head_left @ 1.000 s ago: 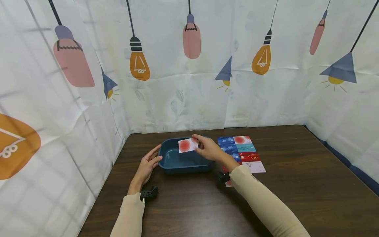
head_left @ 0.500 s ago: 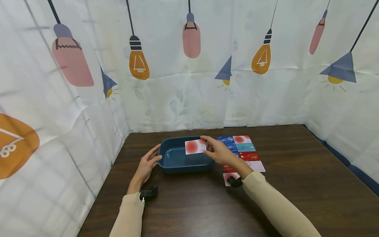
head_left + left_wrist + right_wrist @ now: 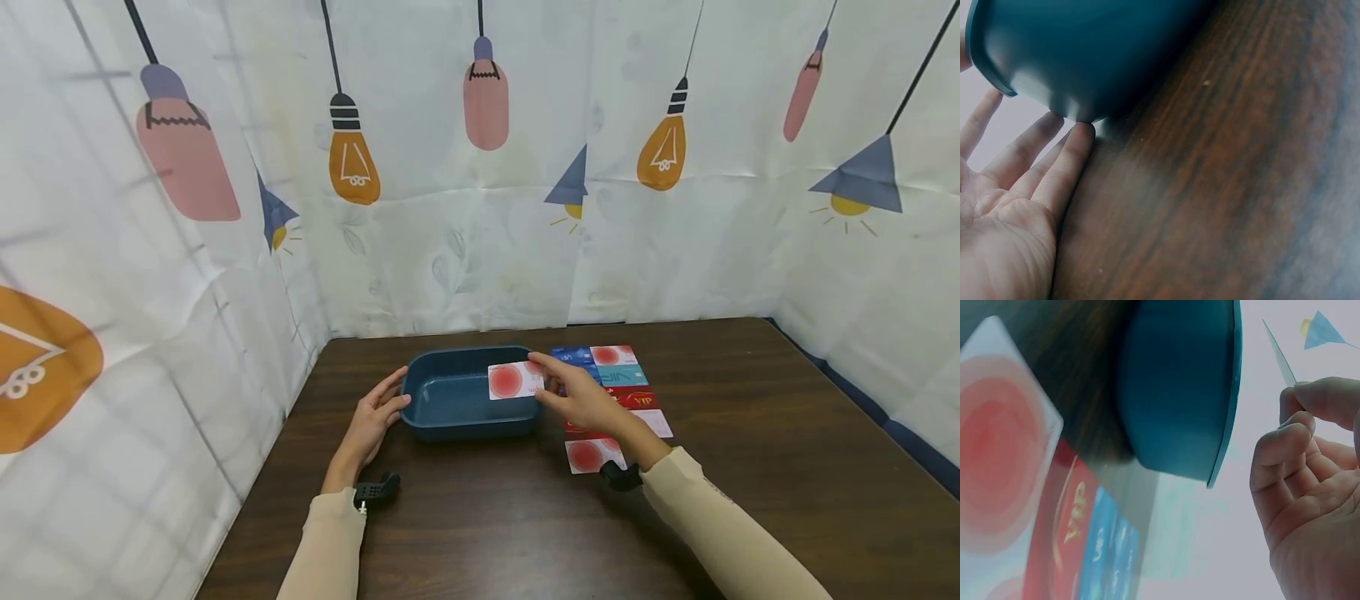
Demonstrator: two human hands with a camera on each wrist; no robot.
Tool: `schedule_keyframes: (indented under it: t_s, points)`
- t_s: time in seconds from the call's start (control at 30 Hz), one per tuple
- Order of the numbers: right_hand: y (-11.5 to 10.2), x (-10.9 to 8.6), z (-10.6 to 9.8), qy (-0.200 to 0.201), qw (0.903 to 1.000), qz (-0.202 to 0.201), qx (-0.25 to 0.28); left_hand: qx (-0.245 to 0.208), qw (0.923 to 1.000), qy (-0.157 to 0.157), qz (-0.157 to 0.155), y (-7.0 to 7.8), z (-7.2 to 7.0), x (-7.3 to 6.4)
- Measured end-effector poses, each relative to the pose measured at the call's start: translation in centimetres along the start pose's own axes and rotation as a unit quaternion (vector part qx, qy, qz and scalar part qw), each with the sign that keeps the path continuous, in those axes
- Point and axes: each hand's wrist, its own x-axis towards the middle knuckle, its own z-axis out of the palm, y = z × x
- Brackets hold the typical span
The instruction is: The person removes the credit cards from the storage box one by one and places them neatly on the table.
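Observation:
A white card with a red circle is pinched between the thumb and forefinger of my right hand, over the right end of a blue plastic bin. In the right wrist view the card shows nearly edge-on, above the bin's rim. My left hand touches the bin's left end; the left wrist view shows its extended fingers against the outer wall. To the right of the bin lie cards in two columns, among them a teal card, a red VIP card and a white card with a red circle.
A dark wooden table carries everything. Behind it hangs a white curtain with printed lamps. My right hand and forearm partly cover the left column of cards. A black wrist strap sits on the left wrist.
My right hand has moved right with the card, from over the bin's middle to its right end. More of the nearest laid-out card shows now. The left hand and bin stay put.

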Motion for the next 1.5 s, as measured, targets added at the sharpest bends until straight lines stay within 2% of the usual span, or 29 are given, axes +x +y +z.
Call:
schedule_keyframes:
  t_s: [0.27,0.47,1.0,1.27,1.5]
  points:
    - [1.4,-2.0,-1.3,0.003,0.9999,-0.012,0.001,0.004,1.0,0.001,0.005,0.1,-0.2,0.0]
    - [1.9,-3.4,-2.1,0.011,0.9999,-0.005,0.003,0.002,1.0,-0.002,0.009,0.1,-0.2,0.1]
    - [3.1,-6.5,-4.2,0.006,0.9986,0.052,0.008,-0.012,0.9998,-0.004,0.016,-0.4,-0.2,0.0]
    - [4.0,-7.5,-5.6,0.021,0.9994,0.028,-0.003,-0.01,0.9999,0.0,0.012,-0.4,-0.2,0.1]
    - [5.0,-9.0,-6.9,0.019,0.9982,0.055,0.01,-0.011,0.9998,0.0,0.013,-0.2,0.0,0.1]
